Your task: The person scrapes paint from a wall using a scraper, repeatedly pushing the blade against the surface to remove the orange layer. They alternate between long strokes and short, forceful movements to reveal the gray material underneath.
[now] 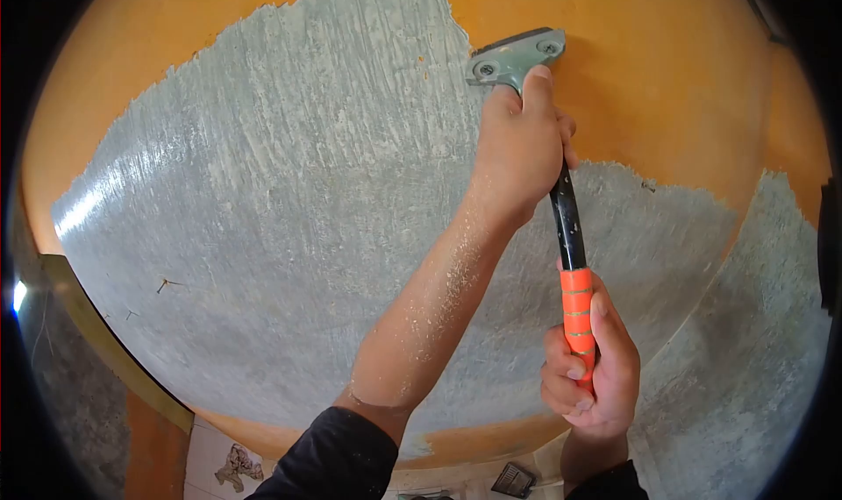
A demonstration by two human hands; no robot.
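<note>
While the scraper [570, 228] is meeting the orange coating [649, 88], the left hand [522, 153] is gripping its neck and the right hand [614, 364] its handle [576, 303], 2 holds probably suiting something stiff, fairly light.

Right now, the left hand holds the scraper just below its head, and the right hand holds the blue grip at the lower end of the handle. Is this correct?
Not fully: the head camera view shows that the grip is orange, not blue. The left hand does hold the scraper just below its head, and the right hand holds that grip.
</note>
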